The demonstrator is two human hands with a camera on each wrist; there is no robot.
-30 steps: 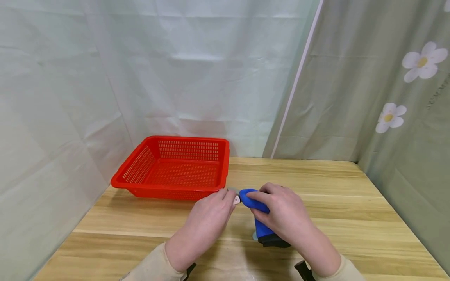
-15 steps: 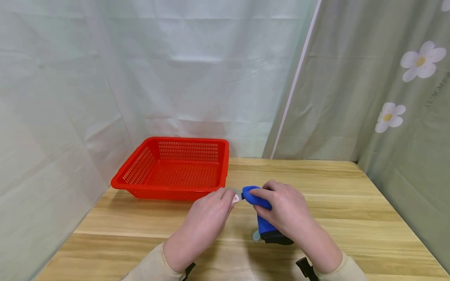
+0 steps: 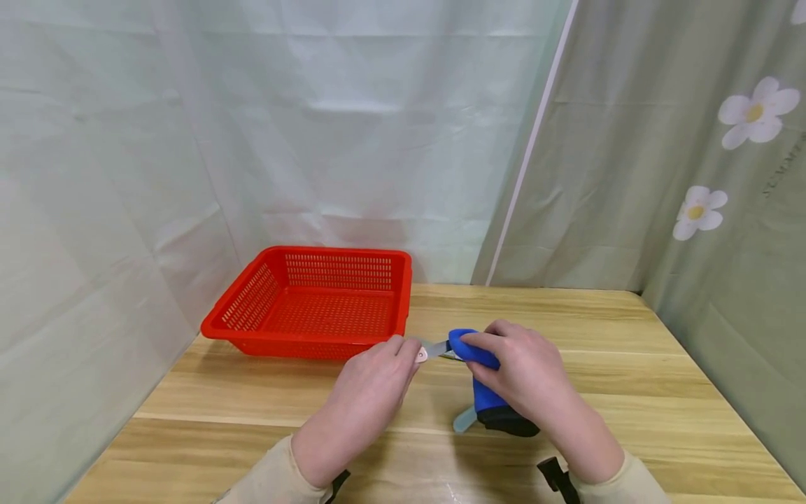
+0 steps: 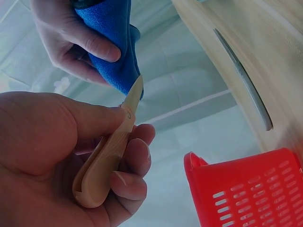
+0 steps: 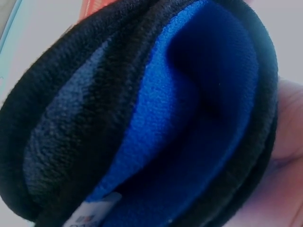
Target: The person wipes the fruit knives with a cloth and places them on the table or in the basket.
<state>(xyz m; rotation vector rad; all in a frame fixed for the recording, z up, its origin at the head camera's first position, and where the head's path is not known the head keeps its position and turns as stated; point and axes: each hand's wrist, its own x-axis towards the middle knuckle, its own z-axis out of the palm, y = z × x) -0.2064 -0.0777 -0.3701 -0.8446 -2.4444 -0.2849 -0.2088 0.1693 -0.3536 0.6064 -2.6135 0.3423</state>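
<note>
My left hand (image 3: 371,385) holds a folding knife (image 4: 106,163) by its pale wooden handle, the blade (image 4: 134,92) swung out and pointing right. Fingers curl around the handle, with the thumb near the pivot. My right hand (image 3: 522,364) pinches a folded blue cloth (image 3: 486,392) with black edging, whose folded end covers the blade's tip. Seen close in the right wrist view, the black-edged folds of the cloth (image 5: 142,113) hang open and a white label (image 5: 92,213) shows. Most of my right hand is hidden there behind the cloth.
A red perforated basket (image 3: 315,343) stands at the back left of the wooden table (image 3: 598,336). On the table lie a slim grey knife-like thing (image 4: 246,82) beyond the hands and a pale blue-grey handle-shaped thing (image 3: 464,420), partly hidden under the cloth. Curtains hang behind.
My right hand has drawn the cloth to the right along the blade, baring more of it. More of the pale thing on the table shows. My left hand stays nearly still.
</note>
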